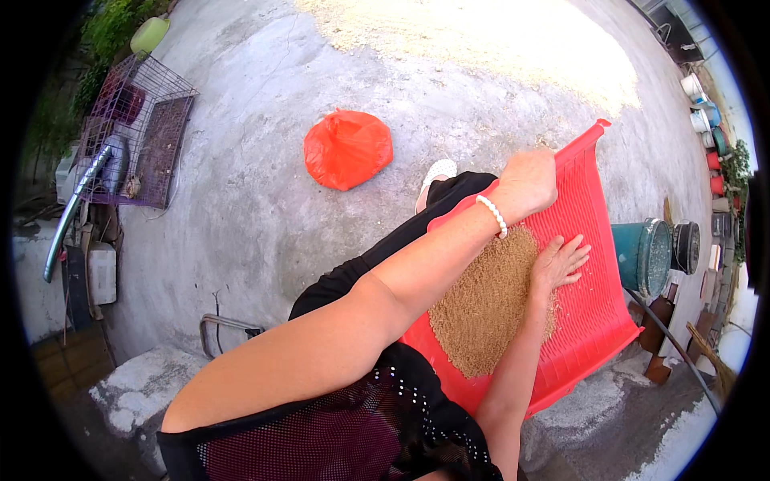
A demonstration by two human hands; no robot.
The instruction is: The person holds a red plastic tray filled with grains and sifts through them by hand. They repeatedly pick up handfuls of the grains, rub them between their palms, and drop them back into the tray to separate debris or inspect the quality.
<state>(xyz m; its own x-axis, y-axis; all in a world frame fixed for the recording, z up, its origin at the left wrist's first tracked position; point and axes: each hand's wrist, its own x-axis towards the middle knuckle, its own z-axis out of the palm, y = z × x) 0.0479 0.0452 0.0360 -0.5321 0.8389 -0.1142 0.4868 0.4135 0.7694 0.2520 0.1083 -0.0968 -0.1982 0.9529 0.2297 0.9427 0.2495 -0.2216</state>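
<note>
A red plastic winnowing scoop with a ridged floor lies tilted across my lap. My left hand, with a white bead bracelet at the wrist, is closed around the scoop's far rim. Brown grain is heaped in the deeper part of the scoop, partly hidden by my forearms. At the edge of this heap my right hand rests on the ridges with its fingers spread, holding nothing. A few loose grains and bits of chaff lie beside it.
A red plastic bag sits on the concrete ground ahead. Pale grain is spread in the sunlight beyond it. A wire cage stands at left. Right of the scoop are a green bucket and a black bucket.
</note>
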